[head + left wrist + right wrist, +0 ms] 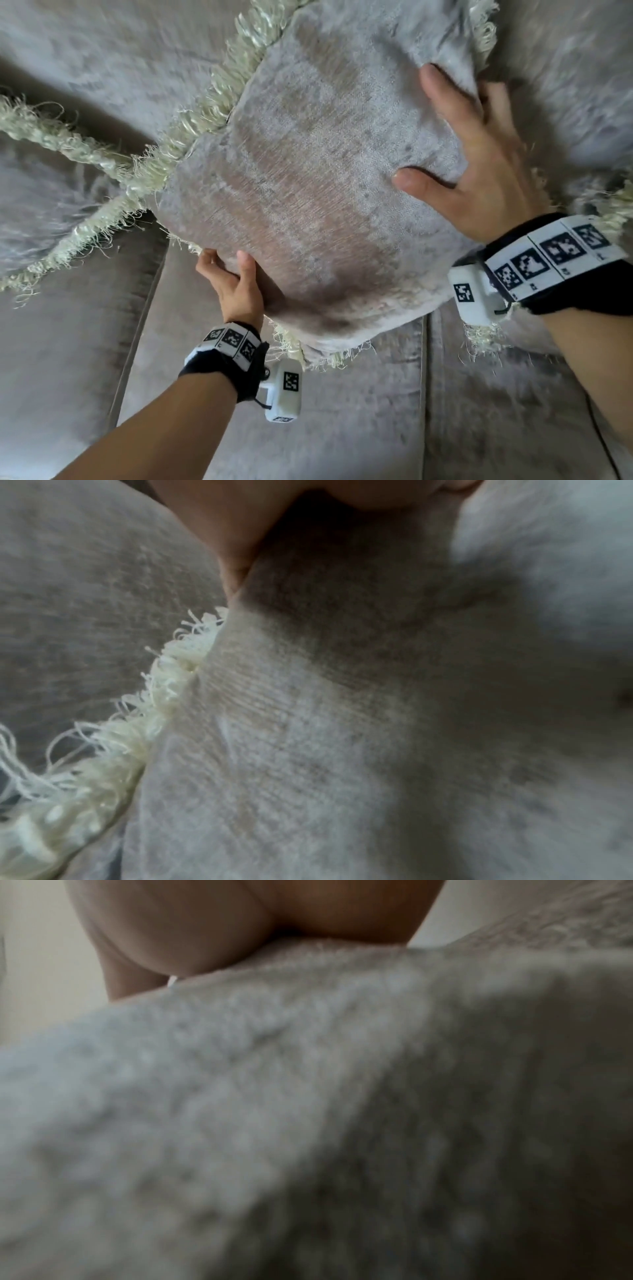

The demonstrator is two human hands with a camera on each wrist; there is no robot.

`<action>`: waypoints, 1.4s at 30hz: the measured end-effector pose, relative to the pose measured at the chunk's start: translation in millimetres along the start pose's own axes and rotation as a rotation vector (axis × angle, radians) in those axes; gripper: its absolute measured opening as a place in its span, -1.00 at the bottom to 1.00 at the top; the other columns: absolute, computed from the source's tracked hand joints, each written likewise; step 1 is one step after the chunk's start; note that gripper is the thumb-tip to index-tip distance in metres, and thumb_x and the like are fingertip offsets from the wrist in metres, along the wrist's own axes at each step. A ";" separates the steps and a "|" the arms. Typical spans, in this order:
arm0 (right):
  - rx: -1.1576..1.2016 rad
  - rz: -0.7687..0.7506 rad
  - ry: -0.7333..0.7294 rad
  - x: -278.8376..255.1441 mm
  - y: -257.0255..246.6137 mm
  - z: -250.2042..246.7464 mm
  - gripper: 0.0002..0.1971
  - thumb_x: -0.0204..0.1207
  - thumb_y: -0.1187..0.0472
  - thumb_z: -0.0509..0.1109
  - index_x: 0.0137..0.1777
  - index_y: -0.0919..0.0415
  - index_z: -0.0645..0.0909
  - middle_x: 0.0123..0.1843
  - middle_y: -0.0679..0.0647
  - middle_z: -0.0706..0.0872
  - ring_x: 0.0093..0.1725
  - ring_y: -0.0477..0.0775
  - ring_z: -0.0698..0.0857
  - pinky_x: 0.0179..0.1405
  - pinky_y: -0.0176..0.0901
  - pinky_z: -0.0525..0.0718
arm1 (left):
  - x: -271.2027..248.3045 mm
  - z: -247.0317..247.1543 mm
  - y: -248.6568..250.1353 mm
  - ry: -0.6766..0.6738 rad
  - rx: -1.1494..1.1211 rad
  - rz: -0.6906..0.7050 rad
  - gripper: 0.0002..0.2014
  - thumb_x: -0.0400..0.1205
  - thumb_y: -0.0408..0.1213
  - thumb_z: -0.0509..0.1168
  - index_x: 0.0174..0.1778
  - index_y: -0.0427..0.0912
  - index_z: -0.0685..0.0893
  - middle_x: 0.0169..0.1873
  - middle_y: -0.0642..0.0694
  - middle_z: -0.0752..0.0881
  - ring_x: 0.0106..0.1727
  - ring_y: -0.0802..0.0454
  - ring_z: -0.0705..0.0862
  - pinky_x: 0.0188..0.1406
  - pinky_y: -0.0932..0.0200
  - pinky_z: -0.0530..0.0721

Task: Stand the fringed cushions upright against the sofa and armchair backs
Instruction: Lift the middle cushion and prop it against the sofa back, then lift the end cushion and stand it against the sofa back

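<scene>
A grey chenille cushion with a cream fringe is held tilted above the sofa seat. My left hand grips its lower left edge, thumb on the face and fingers behind. My right hand holds the upper right part, thumb pressed into the face and fingers wrapped over the right edge. The left wrist view shows the cushion and its fringe close up under my left hand. In the blurred right wrist view, the cushion lies under my right hand.
A second fringed cushion lies at the left against the sofa back. More grey fabric with fringe shows at the right, behind my right wrist. A seam divides the seat cushions below.
</scene>
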State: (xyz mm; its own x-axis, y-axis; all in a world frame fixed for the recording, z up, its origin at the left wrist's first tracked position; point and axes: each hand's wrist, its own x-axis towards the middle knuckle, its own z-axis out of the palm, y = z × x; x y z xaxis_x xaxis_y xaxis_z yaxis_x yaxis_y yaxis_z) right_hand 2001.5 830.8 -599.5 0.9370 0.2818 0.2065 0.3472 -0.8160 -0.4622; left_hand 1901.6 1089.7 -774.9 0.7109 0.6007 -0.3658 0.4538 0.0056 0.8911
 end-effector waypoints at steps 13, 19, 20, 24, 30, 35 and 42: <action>-0.053 0.432 -0.164 -62.1 -35.4 -92.9 -0.38 0.56 -0.23 0.39 0.52 0.10 0.58 0.32 0.15 0.72 0.28 0.16 0.70 0.31 0.16 0.66 | -30.1 -33.2 165.8 0.020 0.265 0.420 -0.63 0.62 0.01 0.28 0.23 -0.14 0.55 0.26 -0.21 0.55 0.27 -0.19 0.57 0.33 -0.12 0.54; -0.118 0.619 -0.380 -131.2 -75.1 -170.9 -0.40 0.61 -0.21 0.35 0.59 0.00 0.48 0.40 0.04 0.70 0.33 0.09 0.68 0.31 -0.02 0.60 | -107.4 -17.0 255.7 -0.556 0.559 0.722 -0.76 0.65 -0.15 0.38 0.18 -0.16 0.67 0.11 -0.14 0.73 0.14 -0.10 0.70 0.16 0.02 0.61; -0.121 0.645 -0.376 -142.5 -79.6 -182.6 -0.41 0.61 -0.21 0.35 0.58 0.00 0.48 0.38 0.03 0.71 0.31 0.10 0.69 0.29 -0.02 0.60 | -122.7 -13.2 267.5 -0.644 0.625 0.772 -0.76 0.64 -0.14 0.38 0.18 -0.12 0.67 0.11 -0.11 0.73 0.13 -0.09 0.70 0.18 0.00 0.63; -0.070 0.752 -0.349 -186.5 -88.9 -221.9 -0.38 0.52 -0.29 0.32 0.54 -0.05 0.49 0.32 0.10 0.72 0.27 0.19 0.70 0.31 0.17 0.65 | -186.3 -0.3 304.0 -0.898 0.845 0.939 -0.76 0.65 -0.04 0.35 0.21 0.03 0.63 0.08 0.06 0.70 0.12 0.01 0.69 0.19 -0.03 0.64; -0.132 0.743 -0.454 -262.0 -90.2 -269.2 -0.42 0.58 -0.24 0.32 0.54 -0.01 0.46 0.36 0.06 0.68 0.35 0.21 0.65 0.33 0.10 0.61 | -291.8 9.3 328.8 -1.172 1.143 1.106 -0.66 0.65 0.08 0.32 0.33 0.15 0.56 0.24 0.02 0.73 0.19 0.02 0.69 0.28 -0.12 0.66; -0.190 0.637 -0.522 -334.4 -76.0 -312.1 -0.36 0.56 -0.25 0.30 0.58 0.01 0.41 0.38 0.12 0.68 0.33 0.26 0.66 0.33 0.16 0.62 | -389.1 9.4 323.0 -1.134 1.328 1.199 -0.55 0.67 0.11 0.28 0.47 0.12 0.51 0.38 0.02 0.67 0.33 -0.01 0.66 0.41 -0.10 0.58; -0.209 0.535 -0.455 -425.0 -51.7 -388.5 -0.37 0.55 -0.24 0.32 0.54 0.08 0.46 0.32 0.16 0.71 0.21 0.26 0.71 0.21 0.18 0.69 | -527.1 18.5 303.2 -1.115 1.411 1.173 -0.53 0.68 0.13 0.27 0.51 0.14 0.47 0.33 0.06 0.70 0.31 -0.02 0.64 0.38 -0.08 0.55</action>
State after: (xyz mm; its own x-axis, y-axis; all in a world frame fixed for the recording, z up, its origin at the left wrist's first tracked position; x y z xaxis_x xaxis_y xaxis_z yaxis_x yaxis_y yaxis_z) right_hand 1570.5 557.1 -328.3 0.9153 -0.0373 -0.4009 -0.1342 -0.9671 -0.2163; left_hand 1674.4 760.0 -316.9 0.5878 -0.7183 -0.3723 -0.6979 -0.6829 0.2157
